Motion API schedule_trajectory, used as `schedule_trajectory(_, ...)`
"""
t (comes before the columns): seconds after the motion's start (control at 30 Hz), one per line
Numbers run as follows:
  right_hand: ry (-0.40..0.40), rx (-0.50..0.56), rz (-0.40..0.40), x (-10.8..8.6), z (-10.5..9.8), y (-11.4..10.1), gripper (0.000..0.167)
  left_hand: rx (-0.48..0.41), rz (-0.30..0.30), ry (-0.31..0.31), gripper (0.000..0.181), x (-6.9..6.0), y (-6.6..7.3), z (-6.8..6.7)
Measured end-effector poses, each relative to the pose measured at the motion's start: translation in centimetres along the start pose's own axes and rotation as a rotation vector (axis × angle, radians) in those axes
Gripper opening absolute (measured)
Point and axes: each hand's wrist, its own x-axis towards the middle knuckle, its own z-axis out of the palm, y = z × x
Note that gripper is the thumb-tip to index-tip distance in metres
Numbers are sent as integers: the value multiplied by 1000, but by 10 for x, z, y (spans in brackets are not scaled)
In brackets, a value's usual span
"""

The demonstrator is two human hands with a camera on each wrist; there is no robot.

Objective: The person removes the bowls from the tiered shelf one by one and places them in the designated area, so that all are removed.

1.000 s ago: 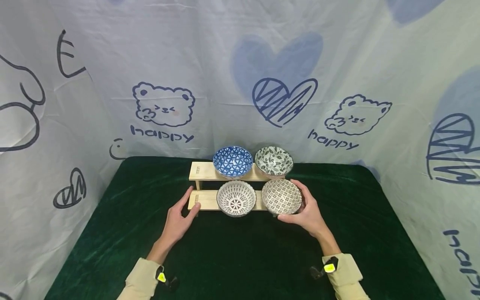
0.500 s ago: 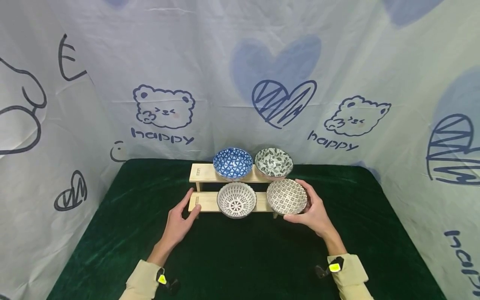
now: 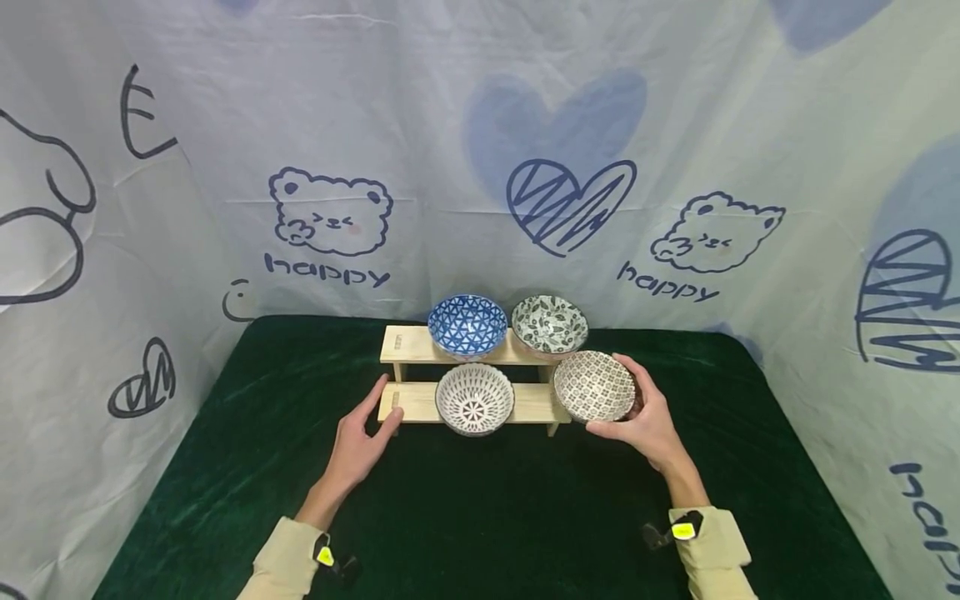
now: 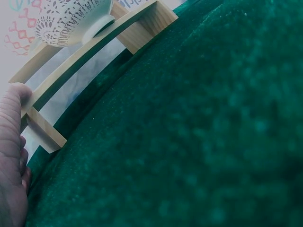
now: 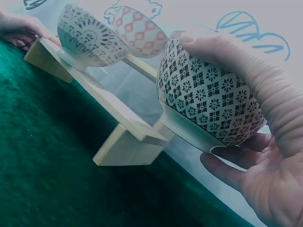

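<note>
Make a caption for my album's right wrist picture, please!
The right hand's fingers hold a patterned bowl by the end of a wooden rack, green cloth below.

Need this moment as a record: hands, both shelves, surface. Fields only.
left hand: holds wooden stand by its left end
right hand: holds lattice-patterned bowl, raised, by lower shelf's right end
upper shelf: blue bowl left, leaf-patterned bowl right
lower shelf: white bowl with dark pattern
surface: green cloth
</note>
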Motion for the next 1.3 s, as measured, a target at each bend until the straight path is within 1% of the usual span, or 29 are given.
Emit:
schedule_trajectory(0.23,73,-34,33,0,-6,5,107,-4,-8,-4,69,1,1,-1)
schedule_trajectory(0.43,143,-30,65,2,-7,11,108,-1,-5,-2,69,1,1,-1)
schedule_trajectory(0.6,210,-43,102,2,-8,19,107,-4,-3,-6,69,1,0,0)
schedule_trajectory(0.77,253,-53,157,1,-8,27,109,-1,4,-5,68,1,-1,0)
schedule_trajectory(1.03,332,-52,243,3,-2,41,113,-1,3,1,68,0,0,0)
schedule_trajectory(1.3,396,-59,262,4,8,58,113,3,-3,-2,68,0,1,-1)
